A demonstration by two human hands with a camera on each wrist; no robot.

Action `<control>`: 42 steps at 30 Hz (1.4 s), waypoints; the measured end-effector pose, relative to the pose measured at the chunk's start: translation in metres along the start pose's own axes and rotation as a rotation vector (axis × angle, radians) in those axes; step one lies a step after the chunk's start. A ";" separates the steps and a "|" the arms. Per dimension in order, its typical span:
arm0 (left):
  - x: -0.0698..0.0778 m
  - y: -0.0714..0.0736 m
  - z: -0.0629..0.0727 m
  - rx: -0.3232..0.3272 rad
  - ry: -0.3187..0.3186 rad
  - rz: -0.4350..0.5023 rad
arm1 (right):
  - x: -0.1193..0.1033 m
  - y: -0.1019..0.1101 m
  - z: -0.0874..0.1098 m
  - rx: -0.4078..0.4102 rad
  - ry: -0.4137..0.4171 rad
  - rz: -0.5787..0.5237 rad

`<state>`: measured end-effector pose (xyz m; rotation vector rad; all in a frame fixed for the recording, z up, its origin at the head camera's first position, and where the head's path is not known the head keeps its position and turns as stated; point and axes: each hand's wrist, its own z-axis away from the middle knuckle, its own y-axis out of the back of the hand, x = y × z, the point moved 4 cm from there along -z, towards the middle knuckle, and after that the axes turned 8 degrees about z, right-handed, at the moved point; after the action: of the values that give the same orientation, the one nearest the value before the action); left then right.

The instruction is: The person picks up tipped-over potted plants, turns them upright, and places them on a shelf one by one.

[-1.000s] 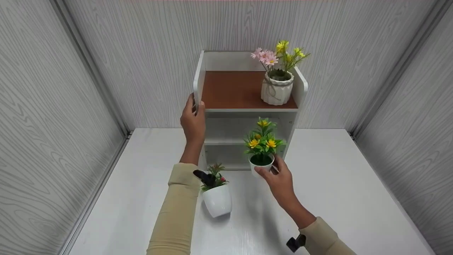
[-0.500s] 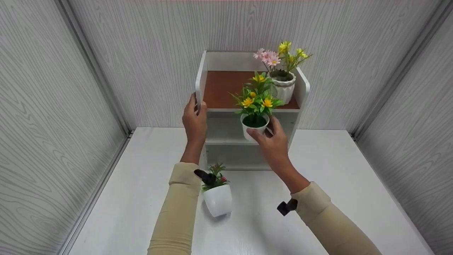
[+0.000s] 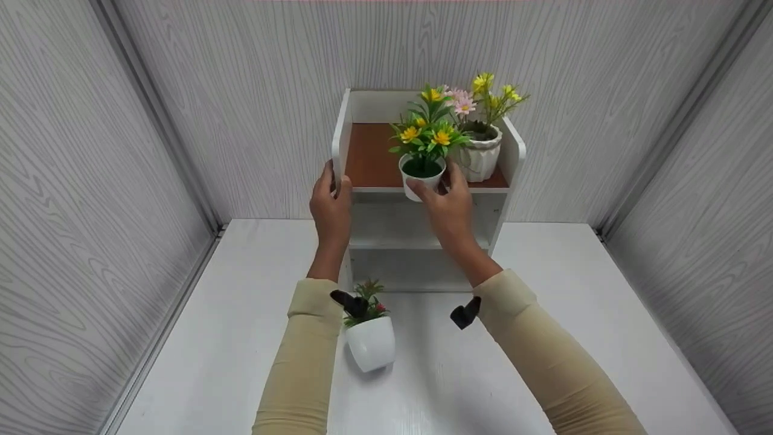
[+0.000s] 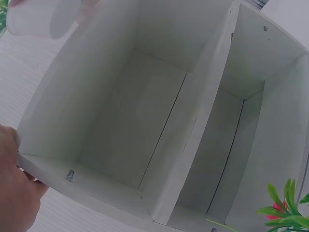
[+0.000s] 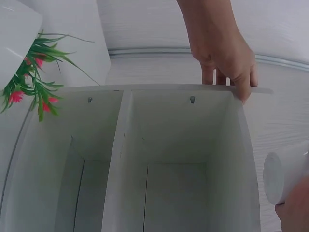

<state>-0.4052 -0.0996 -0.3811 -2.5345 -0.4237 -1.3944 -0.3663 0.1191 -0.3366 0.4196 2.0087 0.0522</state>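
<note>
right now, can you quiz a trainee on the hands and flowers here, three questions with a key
1. What does the left hand grip?
2. True or false: the right hand holds a potted plant with yellow-orange flowers.
3. Fill in: the pot on the brown top board bears pink and ____ flowers.

Key: 1. the left side panel of the shelf unit; 2. true; 3. yellow.

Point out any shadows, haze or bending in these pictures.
Head view: soft shadow beneath the tilted pot; left wrist view: the held pot looks pale and hazy; right wrist view: the shelf unit is dim inside and the grey rail looks bowed.
</note>
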 end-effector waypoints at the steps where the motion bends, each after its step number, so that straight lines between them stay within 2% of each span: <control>1: 0.000 0.000 0.000 0.000 -0.001 -0.006 | 0.001 -0.002 -0.004 0.003 -0.008 0.000; 7: -0.001 0.001 -0.001 0.011 -0.011 -0.009 | -0.001 -0.012 -0.023 0.009 -0.030 0.035; 14: -0.003 0.000 0.001 0.010 0.003 -0.002 | 0.004 -0.017 -0.038 -0.048 -0.100 0.131; 24: -0.002 0.001 0.001 0.004 0.009 0.008 | 0.010 -0.016 -0.051 -0.045 -0.170 0.150; 32: -0.003 0.002 0.001 0.011 0.012 0.005 | 0.011 -0.014 -0.052 0.012 -0.109 0.192; 42: 0.001 0.000 -0.001 -0.012 0.035 0.017 | 0.011 -0.010 -0.052 0.032 -0.119 0.193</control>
<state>-0.4052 -0.0998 -0.3799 -2.5132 -0.3874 -1.4378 -0.4190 0.1209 -0.3239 0.6221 1.8496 0.1121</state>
